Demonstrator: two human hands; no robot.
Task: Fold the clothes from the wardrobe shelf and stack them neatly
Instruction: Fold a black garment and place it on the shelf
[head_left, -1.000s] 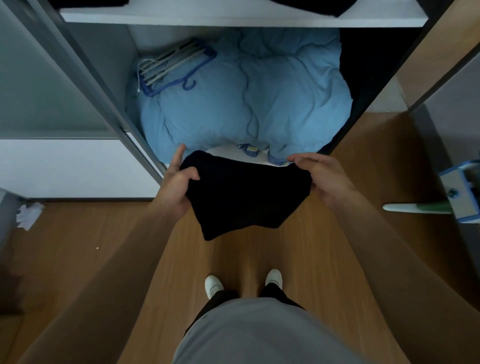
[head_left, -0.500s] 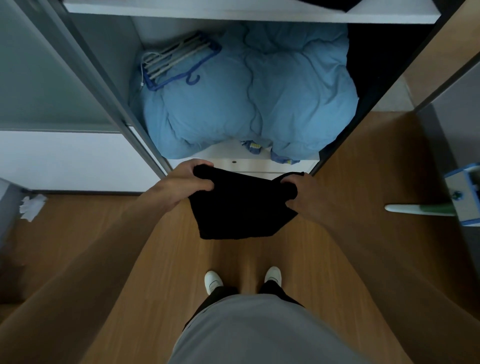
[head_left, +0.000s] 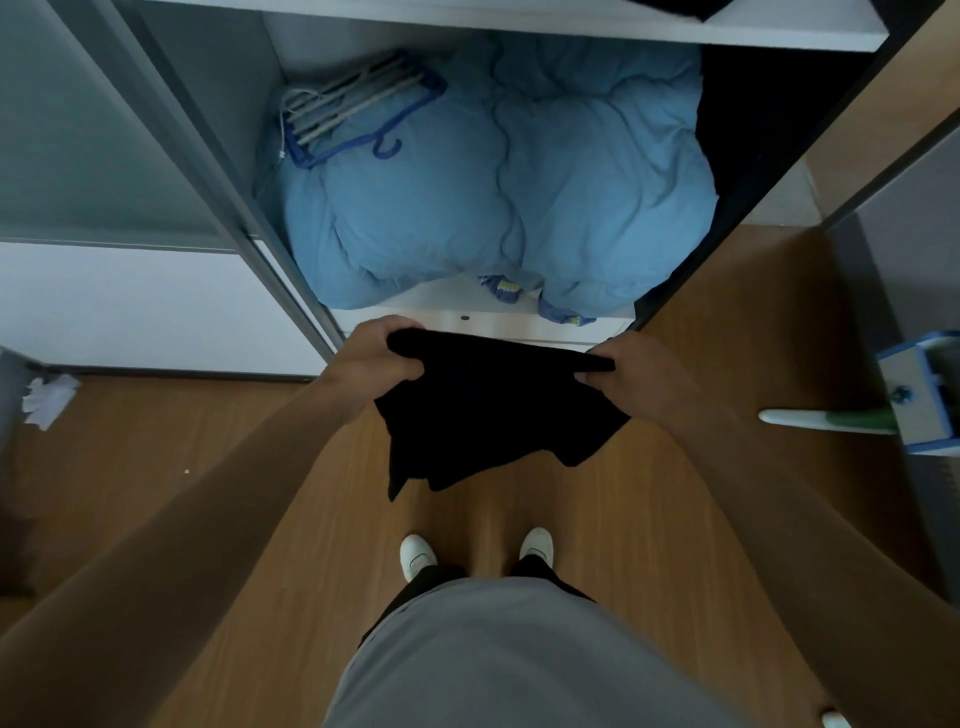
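Note:
A black garment (head_left: 483, 410) hangs in the air in front of the open wardrobe, above the wooden floor. My left hand (head_left: 374, 364) grips its upper left corner with curled fingers. My right hand (head_left: 639, 384) pinches the upper right corner. The top edge is stretched between both hands and the lower part droops in uneven flaps. A white wardrobe shelf (head_left: 519, 23) crosses the top of the view, with a bit of dark cloth (head_left: 685, 8) on it.
A bulky light blue duvet (head_left: 498, 192) fills the lower wardrobe compartment, with blue and white hangers (head_left: 353, 111) on it. The grey sliding door frame (head_left: 218, 171) stands at the left. A blue and white mop head (head_left: 919, 395) lies at the right. Crumpled white paper (head_left: 49, 397) is on the floor at the left.
Both hands have closed on the garment's top corners and dropped a little toward me. The cloth's lower part now hangs longer and looser than before.

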